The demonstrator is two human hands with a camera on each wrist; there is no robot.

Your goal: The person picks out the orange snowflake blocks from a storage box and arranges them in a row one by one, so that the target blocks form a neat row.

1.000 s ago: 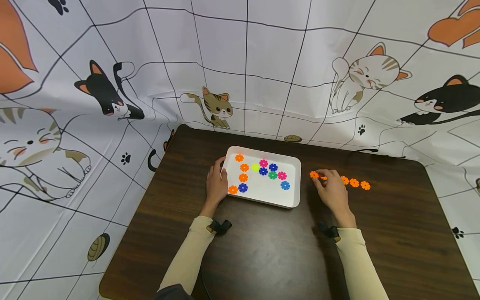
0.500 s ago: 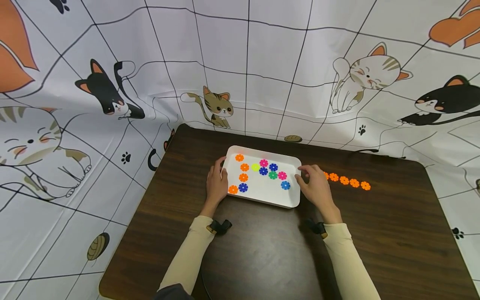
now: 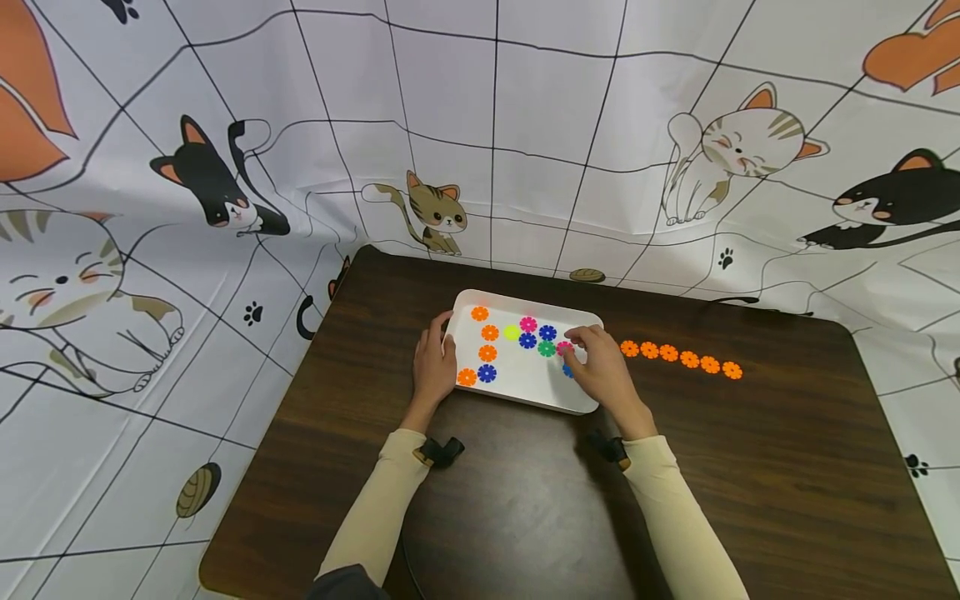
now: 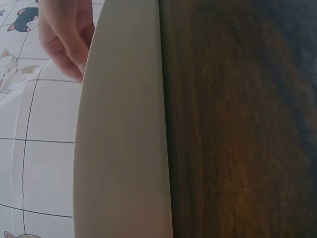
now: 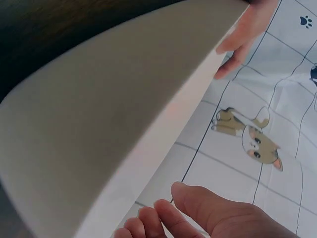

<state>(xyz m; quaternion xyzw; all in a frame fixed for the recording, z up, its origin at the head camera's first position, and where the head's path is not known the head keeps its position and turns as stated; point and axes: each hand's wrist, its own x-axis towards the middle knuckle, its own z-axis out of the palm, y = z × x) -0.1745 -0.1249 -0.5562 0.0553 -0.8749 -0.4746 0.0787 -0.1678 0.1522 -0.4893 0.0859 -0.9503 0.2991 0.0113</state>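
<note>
My left hand [image 3: 433,362] grips the left wall of a shallow white tray [image 3: 525,400]; in the right wrist view, that hand [image 5: 240,47] has its thumb and a finger at the rim. Inside the tray lie flat flower-shaped discs: several orange ones along the left, such as this orange disc [image 3: 488,353], and a blue disc [image 3: 487,373]. Others are yellow, pink, green [image 3: 547,349] and blue. Above the tray's right part hovers my right hand [image 3: 603,371], fingers loosely bent, nothing seen between them. Its fingertips are nearest a pink disc [image 3: 563,347] and partly hide a light-blue disc [image 3: 568,370].
A row of several orange discs [image 3: 668,353] lies on the dark wooden table [image 3: 517,492], right of the tray. Behind the table hangs a white curtain [image 3: 547,108] printed with cats. A black camera strap [image 3: 438,452] sits on each wrist.
My right hand has left the leftmost orange disc of the row, moved left across the tray's right rim and now hovers over the tray. My left hand has stayed on the tray.
</note>
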